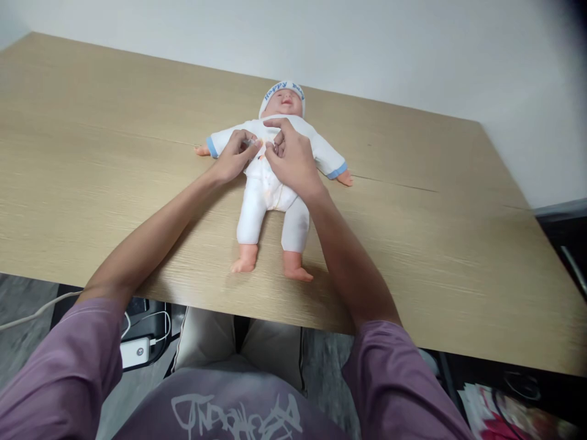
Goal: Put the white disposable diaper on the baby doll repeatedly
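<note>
A baby doll (277,125) lies on its back on the table, its head toward the far edge and its feet toward me. It wears a white cap (284,87) with blue lettering, a white top with blue cuffs, and a white diaper (275,197) over white legs. At the diaper's upper edge, my left hand (235,157) is closed, its thumb and fingers pinching the thin whitish material. My right hand (296,157) is beside it, thumb and curled fingers closed on the diaper's front, the index finger raised over the doll's chest. My fingers partly hide the waist.
The wooden table (114,110) has a thin seam across it, and a white wall (389,55) rises behind. Below the near edge are a white cable (41,311), a white device (135,352), and papers (486,403) at the lower right.
</note>
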Motion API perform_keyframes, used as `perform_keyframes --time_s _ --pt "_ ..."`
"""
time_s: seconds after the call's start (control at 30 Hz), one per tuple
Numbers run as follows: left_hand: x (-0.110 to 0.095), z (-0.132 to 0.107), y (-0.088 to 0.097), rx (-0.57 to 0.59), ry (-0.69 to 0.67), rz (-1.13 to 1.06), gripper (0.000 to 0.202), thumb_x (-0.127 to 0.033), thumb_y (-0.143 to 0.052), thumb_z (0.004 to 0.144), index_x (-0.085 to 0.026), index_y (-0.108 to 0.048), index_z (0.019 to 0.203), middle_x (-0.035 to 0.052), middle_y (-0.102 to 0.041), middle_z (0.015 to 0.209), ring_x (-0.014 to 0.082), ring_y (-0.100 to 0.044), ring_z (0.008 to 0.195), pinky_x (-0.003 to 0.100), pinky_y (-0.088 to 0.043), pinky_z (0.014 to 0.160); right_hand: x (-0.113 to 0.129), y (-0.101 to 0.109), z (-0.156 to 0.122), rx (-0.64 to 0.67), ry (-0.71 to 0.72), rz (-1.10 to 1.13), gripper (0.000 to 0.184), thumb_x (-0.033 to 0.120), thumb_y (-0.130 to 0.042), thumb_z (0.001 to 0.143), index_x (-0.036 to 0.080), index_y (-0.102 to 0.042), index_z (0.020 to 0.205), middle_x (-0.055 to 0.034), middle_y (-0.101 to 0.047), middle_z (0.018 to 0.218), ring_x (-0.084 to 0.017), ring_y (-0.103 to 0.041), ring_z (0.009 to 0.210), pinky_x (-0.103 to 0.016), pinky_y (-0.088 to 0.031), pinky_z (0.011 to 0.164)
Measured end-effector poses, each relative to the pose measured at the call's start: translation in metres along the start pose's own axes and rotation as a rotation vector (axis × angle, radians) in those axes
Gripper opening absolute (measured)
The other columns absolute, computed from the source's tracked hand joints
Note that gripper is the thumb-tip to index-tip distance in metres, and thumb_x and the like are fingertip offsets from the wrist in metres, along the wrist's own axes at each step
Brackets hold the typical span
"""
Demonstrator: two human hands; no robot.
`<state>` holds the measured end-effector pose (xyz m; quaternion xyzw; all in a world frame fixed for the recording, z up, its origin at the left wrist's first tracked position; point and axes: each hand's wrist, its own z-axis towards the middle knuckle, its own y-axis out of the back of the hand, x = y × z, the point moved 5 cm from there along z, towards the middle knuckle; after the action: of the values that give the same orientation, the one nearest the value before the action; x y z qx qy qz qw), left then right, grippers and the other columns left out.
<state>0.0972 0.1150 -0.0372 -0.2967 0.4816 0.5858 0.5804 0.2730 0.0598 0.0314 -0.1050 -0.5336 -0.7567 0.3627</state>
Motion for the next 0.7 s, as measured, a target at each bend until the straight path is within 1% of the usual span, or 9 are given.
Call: perform_keyframes --time_s 0.07,0.13,0.23,0.33,0.43,0.5,0.57,0.63,0.7 --pt "0.004 0.001 -0.003 0.062 0.043 -0.051 0.063 -0.086 -0.075 0.1 -0.026 -0.062 0.108 0.0049 -0.057 0.09 0.0254 -0.063 0.087 0.044 -0.056 0.083 -0.001 0.0 0.0 -0.014 0.0 -0.027 0.041 0.019 -0.057 0.107 0.027 -0.065 0.147 -0.0048 -0.071 0.102 -0.028 -0.073 0.1 -0.047 -0.062 0.102" --pt "0.004 0.001 -0.005 0.074 0.037 -0.055 0.065 -0.088 -0.073 0.099 -0.026 -0.061 0.108 0.0044 -0.056 0.089 0.0249 -0.063 0.085 0.043 -0.055 0.082 -0.003 0.001 0.002 -0.047 -0.012 -0.038 0.037 0.02 -0.058 0.107 0.029 -0.068 0.142 -0.0079 -0.073 0.116 -0.029 -0.072 0.107 -0.048 -0.061 0.106" --pt "-0.006 -0.003 -0.003 -0.043 -0.042 0.029 0.064 -0.088 -0.071 0.102 -0.025 -0.062 0.11 0.0083 -0.064 0.101 0.0273 -0.066 0.097 0.045 -0.056 0.09 -0.006 0.008 0.002 -0.122 -0.043 -0.009 0.028 0.025 -0.059 0.109 0.031 -0.07 0.134 -0.0098 -0.07 0.132 -0.03 -0.067 0.11 -0.052 -0.059 0.109" --pt "-0.034 -0.02 0.0 -0.248 -0.12 0.145 0.061 -0.085 -0.061 0.109 -0.025 -0.063 0.116 0.0132 -0.068 0.123 0.0305 -0.065 0.116 0.048 -0.053 0.104 -0.005 0.019 -0.004 -0.215 -0.059 0.091 0.017 0.034 -0.059 0.113 0.031 -0.071 0.125 -0.0094 -0.068 0.129 -0.027 -0.063 0.106 -0.053 -0.06 0.107" --pt "-0.077 -0.049 -0.004 -0.308 -0.199 0.195 0.056 -0.08 -0.052 0.115 -0.025 -0.064 0.121 0.0139 -0.068 0.132 0.0289 -0.062 0.118 0.049 -0.05 0.108 0.007 0.036 -0.029 -0.301 -0.044 0.235 0.022 0.049 -0.059 0.115 0.03 -0.071 0.114 -0.01 -0.068 0.127 -0.026 -0.065 0.108 -0.05 -0.063 0.102" --pt "-0.104 -0.073 -0.011 -0.253 -0.238 0.21 0.053 -0.076 -0.048 0.119 -0.025 -0.065 0.117 0.0121 -0.07 0.125 0.0274 -0.062 0.111 0.049 -0.048 0.106 0.02 0.045 -0.056 -0.278 -0.024 0.316 0.026 0.055 -0.062 0.113 0.03 -0.068 0.113 -0.0096 -0.07 0.129 -0.026 -0.07 0.11 -0.048 -0.066 0.095" --pt "-0.123 -0.096 -0.02 -0.146 -0.254 0.25 0.053 -0.072 -0.046 0.121 -0.025 -0.066 0.107 0.0102 -0.071 0.109 0.0284 -0.063 0.104 0.049 -0.049 0.102 0.034 0.051 -0.089 -0.182 -0.003 0.361 0.025 0.054 -0.064 0.11 0.029 -0.065 0.116 -0.0087 -0.074 0.127 -0.027 -0.075 0.107 -0.047 -0.069 0.089" --pt "-0.129 -0.116 -0.03 0.007 -0.248 0.321 0.052 -0.068 -0.048 0.121 -0.025 -0.064 0.097 0.0091 -0.07 0.095 0.0306 -0.062 0.099 0.05 -0.049 0.097 0.044 0.052 -0.121 -0.065 0.016 0.351 0.021 0.049 -0.066 0.108 0.029 -0.066 0.115 -0.008 -0.077 0.122 -0.028 -0.078 0.105 -0.048 -0.07 0.088" --pt "-0.124 -0.13 -0.037 0.155 -0.238 0.403 0.048 -0.061 -0.051 0.12 -0.024 -0.064 0.092 0.0091 -0.071 0.091 0.0314 -0.061 0.095 0.051 -0.048 0.097 0.044 0.05 -0.146 0.023 0.025 0.293 0.013 0.042 -0.066 0.107 0.029 -0.067 0.11 -0.0076 -0.08 0.117 -0.029 -0.079 0.102 -0.049 -0.07 0.091"
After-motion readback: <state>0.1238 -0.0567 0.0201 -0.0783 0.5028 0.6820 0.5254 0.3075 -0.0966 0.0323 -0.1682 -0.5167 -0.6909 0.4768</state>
